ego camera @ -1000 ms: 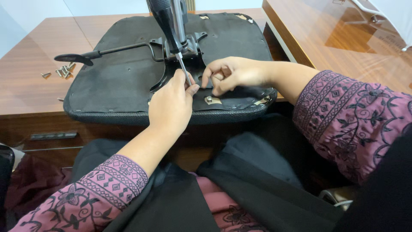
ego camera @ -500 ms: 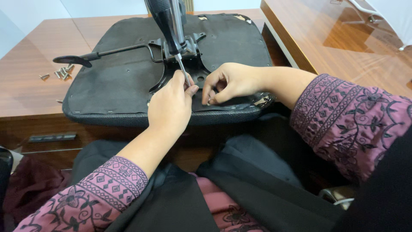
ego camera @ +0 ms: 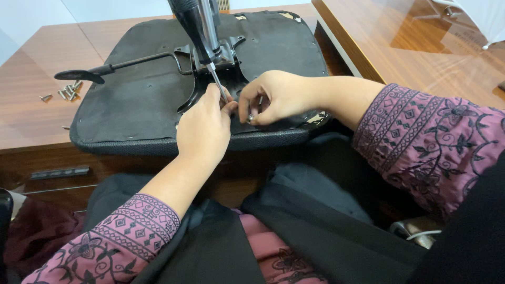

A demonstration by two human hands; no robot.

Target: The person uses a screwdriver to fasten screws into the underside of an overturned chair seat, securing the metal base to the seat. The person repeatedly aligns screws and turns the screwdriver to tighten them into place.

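An upturned black chair seat [ego camera: 137, 100] lies on a brown wooden table [ego camera: 31, 115], its metal mechanism plate [ego camera: 215, 55] facing up. A screwdriver [ego camera: 202, 31] with a black handle stands tilted over the plate, its thin shaft running down to the seat's near edge. My left hand [ego camera: 202, 129] pinches the shaft close to its tip. My right hand [ego camera: 276, 97] rests on the seat just right of the tip, its fingers curled around a small metal piece, probably a screw.
A black lever [ego camera: 105, 71] sticks out left from the mechanism. Several loose screws [ego camera: 66, 93] lie on the table beyond its paddle end. A second wooden surface [ego camera: 415, 47] stands at the right. Dark cloth covers my lap below the table edge.
My right hand has slid a little toward the near edge and curled tighter beside the screwdriver tip. My left hand stays on the shaft.
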